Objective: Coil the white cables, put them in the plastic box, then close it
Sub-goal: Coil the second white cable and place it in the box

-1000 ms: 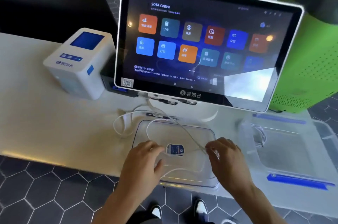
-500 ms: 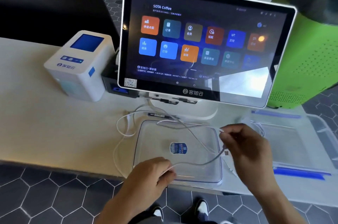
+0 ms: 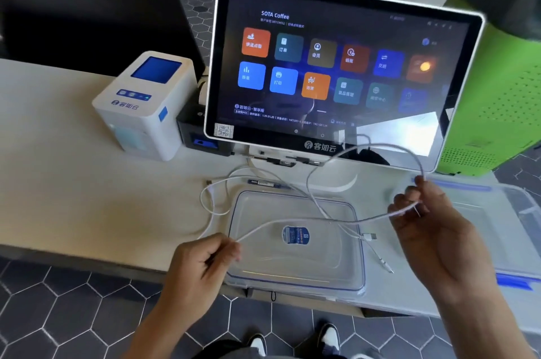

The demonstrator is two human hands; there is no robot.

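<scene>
- White receipt printer (image 3: pixel 146 104) with a blue top panel stands at the left on the pale tabletop (image 3: pixel 58 183); a small black box behind it is mostly hidden by the touchscreen terminal (image 3: pixel 336 71).
- Left hand (image 3: pixel 202 265) is curled shut, pinching one white cable (image 3: pixel 292 222) at the tabletop's near edge.
- That cable runs up and right, above the clear plastic lid (image 3: pixel 295 241) with a blue sticker, to the right hand.
- More cable loops lie on the tabletop just left of the lid and across it; where they cross they are hard to separate. A plug end (image 3: pixel 370 237) rests on the lid's right rim.
- Right hand (image 3: pixel 430 224) is raised, fingers pinched on the cable, a loop arching above it in front of the screen.
- Plastic box (image 3: pixel 512 212), blurred and cut off, sits far right, partly behind that hand, beside a green cabinet (image 3: pixel 497 124).
</scene>
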